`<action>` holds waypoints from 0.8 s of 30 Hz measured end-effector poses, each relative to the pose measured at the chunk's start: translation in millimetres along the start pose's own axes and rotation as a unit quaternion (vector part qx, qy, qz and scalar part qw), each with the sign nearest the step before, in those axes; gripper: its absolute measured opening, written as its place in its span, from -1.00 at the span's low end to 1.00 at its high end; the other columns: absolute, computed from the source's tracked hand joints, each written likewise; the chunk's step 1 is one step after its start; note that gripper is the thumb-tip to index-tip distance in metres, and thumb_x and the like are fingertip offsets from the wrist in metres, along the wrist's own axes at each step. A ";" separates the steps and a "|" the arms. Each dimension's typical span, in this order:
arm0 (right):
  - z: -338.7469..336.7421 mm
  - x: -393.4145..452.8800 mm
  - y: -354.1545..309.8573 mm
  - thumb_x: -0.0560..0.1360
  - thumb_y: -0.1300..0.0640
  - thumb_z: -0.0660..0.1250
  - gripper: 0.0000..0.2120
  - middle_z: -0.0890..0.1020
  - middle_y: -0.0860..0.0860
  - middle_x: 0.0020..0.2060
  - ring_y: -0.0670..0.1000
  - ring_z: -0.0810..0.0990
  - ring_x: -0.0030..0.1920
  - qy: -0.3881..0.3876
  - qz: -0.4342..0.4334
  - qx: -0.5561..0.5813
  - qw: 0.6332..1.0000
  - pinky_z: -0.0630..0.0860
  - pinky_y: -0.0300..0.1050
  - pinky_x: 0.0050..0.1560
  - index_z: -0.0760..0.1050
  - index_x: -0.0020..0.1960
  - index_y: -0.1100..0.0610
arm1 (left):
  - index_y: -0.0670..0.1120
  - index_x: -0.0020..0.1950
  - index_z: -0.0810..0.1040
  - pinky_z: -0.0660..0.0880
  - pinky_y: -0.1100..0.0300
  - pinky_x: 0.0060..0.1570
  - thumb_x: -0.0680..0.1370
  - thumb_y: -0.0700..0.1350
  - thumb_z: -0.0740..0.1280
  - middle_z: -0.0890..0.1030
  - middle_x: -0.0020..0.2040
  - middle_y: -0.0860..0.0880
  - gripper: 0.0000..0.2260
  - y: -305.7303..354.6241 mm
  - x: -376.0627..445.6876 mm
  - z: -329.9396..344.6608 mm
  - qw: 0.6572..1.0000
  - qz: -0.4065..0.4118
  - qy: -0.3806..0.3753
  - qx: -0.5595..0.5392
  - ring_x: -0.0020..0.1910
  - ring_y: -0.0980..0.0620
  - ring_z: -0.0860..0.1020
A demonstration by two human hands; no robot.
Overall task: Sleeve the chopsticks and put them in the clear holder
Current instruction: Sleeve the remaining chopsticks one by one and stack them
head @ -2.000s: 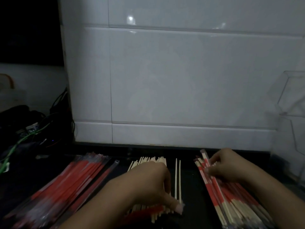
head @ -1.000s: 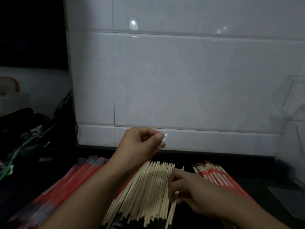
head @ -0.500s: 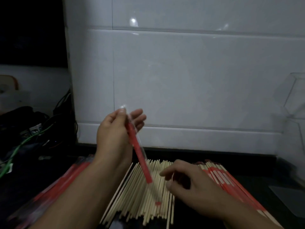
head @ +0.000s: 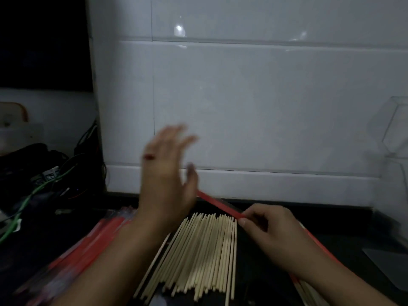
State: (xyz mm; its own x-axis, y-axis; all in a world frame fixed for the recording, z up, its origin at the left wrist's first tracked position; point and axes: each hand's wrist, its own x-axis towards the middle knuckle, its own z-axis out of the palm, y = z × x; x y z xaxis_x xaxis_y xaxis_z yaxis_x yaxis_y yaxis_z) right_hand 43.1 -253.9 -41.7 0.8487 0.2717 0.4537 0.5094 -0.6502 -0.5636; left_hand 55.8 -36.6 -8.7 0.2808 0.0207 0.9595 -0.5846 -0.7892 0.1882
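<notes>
Right hand (head: 268, 226) pinches the thin red plastic sleeve (head: 220, 205), lying ten-to-four; spread left hand (head: 167, 171) holds its far end above bare wooden chopsticks (head: 203, 250).

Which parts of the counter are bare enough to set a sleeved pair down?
Bare dark counter lies right of the right hand, toward the clear holder. The middle holds bare chopsticks, the left the red sleeves, and cables crowd the far left.

One head-worn wide-angle camera looked forward and down — close over a dark countertop (head: 276, 290), squarely facing a white tiled wall (head: 254, 102).
</notes>
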 end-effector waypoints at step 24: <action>2.4 -1.1 5.2 0.55 0.13 0.36 -0.82 0.48 -0.21 0.09 -0.26 0.45 0.12 -0.249 -0.116 -0.157 0.949 0.36 -0.44 0.13 0.61 0.11 -0.06 | 0.02 -0.13 0.63 0.46 0.38 -0.23 0.62 -0.08 0.33 0.70 -0.22 0.07 -0.85 9.4 -11.1 10.8 0.885 -0.266 -0.347 -0.160 -0.23 0.23 0.62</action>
State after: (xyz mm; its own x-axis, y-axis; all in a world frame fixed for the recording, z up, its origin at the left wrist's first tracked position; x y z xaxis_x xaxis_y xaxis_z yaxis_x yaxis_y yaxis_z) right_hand 45.2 -255.8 -46.8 0.7209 0.6838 0.1128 0.6892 -0.6902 -0.2205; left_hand 55.4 -50.9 -19.8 0.9162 -0.1327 0.3782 -0.3835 -0.5648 0.7307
